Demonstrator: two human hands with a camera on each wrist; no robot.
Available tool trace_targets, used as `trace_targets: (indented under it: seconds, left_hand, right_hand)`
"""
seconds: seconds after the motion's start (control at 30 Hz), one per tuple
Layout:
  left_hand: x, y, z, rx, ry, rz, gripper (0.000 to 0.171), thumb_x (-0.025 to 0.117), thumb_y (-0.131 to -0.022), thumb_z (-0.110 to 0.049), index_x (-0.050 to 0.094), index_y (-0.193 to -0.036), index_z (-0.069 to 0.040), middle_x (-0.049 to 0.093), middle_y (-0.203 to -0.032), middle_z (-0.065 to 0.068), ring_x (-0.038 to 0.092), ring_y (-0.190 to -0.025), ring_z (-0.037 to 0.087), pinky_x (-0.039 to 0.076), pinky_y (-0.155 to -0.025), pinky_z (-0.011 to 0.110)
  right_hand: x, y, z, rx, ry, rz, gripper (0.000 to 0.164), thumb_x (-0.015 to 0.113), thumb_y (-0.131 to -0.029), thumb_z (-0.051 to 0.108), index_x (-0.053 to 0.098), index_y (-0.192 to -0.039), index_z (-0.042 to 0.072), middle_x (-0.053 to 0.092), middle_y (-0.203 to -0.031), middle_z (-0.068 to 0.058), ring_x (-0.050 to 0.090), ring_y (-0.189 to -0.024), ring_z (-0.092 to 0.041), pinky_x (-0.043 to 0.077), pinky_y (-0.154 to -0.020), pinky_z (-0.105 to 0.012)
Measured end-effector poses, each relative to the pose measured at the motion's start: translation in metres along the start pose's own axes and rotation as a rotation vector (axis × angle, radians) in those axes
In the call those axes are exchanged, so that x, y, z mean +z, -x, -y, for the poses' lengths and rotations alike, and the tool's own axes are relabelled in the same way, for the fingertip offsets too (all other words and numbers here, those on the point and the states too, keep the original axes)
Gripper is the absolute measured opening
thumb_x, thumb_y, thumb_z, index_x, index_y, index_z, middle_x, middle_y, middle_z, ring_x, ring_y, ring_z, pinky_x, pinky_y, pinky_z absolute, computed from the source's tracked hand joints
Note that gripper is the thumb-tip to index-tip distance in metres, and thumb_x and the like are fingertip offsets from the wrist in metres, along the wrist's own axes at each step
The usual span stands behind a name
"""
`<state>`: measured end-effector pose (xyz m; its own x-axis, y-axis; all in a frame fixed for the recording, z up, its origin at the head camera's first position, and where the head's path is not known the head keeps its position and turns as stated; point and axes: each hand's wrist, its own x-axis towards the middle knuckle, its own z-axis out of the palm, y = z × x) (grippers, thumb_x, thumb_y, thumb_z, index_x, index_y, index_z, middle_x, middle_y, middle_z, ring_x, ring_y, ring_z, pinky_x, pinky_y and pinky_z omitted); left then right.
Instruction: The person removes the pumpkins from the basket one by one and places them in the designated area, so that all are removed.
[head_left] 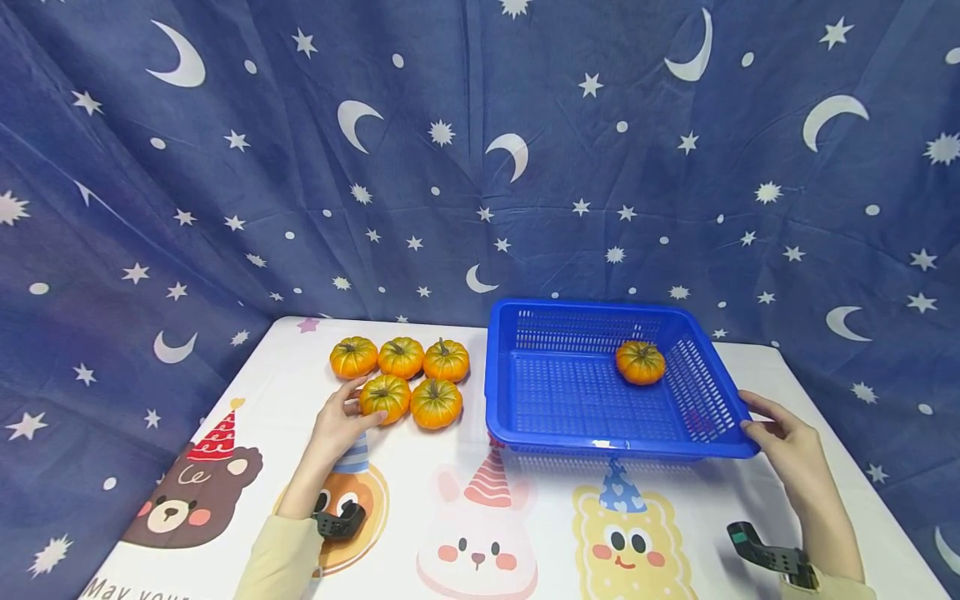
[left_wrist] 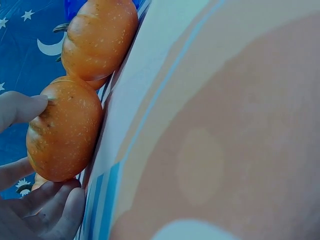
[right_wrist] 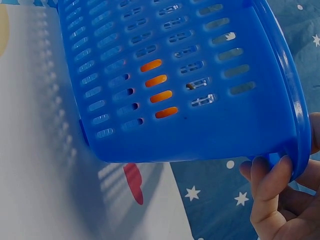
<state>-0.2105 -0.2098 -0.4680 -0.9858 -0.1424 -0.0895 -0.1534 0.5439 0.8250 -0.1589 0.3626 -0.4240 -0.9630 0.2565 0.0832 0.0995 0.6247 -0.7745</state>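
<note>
My left hand (head_left: pixel 336 427) has its thumb and fingers around a small orange pumpkin (head_left: pixel 386 402) at the front left of a cluster. In the left wrist view the thumb presses one side of this pumpkin (left_wrist: pixel 67 132), with other fingers at its lower end. Another pumpkin (head_left: pixel 436 405) sits right beside it, and more pumpkins (head_left: pixel 401 357) form a row behind. My right hand (head_left: pixel 797 454) grips the right rim of a blue plastic basket (head_left: pixel 570 404); the right wrist view has fingertips (right_wrist: pixel 277 175) curled under the rim. One pumpkin (head_left: pixel 641 363) lies inside, toward the basket's back right.
A white tablecloth (head_left: pixel 450 483) printed with cartoon animals covers the table. Behind it hangs a dark blue curtain (head_left: pixel 450 192) with moons and stars, close to the table's back edge. Black wrist cameras are strapped to both wrists.
</note>
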Motion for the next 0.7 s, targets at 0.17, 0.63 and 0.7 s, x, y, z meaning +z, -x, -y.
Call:
trace_targets:
  seconds: [0.17, 0.63, 0.7]
  left_hand:
    - [-0.001, -0.001, 0.000, -0.010, 0.007, 0.013, 0.072, 0.071, -0.083, -0.022, 0.037, -0.146, -0.009, 0.044, -0.137, 0.022, 0.054, -0.119, 0.038, 0.050, -0.091, 0.041]
    - [-0.011, 0.001, -0.003, -0.004, 0.035, -0.021, 0.071, 0.071, -0.085, -0.024, 0.037, -0.146, -0.009, 0.046, -0.140, 0.021, 0.052, -0.124, 0.037, 0.047, -0.099, 0.046]
    - [-0.013, 0.003, -0.005, 0.001, 0.036, -0.026, 0.070, 0.069, -0.086, -0.024, 0.037, -0.146, -0.009, 0.045, -0.140, 0.020, 0.053, -0.123, 0.036, 0.048, -0.097, 0.045]
  right_hand:
    - [-0.001, 0.000, 0.000, 0.005, 0.007, 0.002, 0.049, 0.050, -0.097, 0.019, 0.044, -0.140, -0.004, 0.044, -0.091, 0.033, 0.048, -0.077, 0.014, 0.042, -0.065, -0.005]
    - [-0.001, -0.001, 0.001, -0.005, 0.013, -0.002, 0.050, 0.049, -0.097, 0.021, 0.044, -0.140, -0.004, 0.047, -0.099, 0.025, 0.049, -0.079, 0.013, 0.042, -0.066, -0.004]
    - [-0.001, -0.001, 0.001, -0.002, 0.012, 0.002, 0.050, 0.049, -0.097, 0.021, 0.044, -0.140, -0.004, 0.048, -0.099, 0.025, 0.049, -0.079, 0.013, 0.042, -0.066, -0.004]
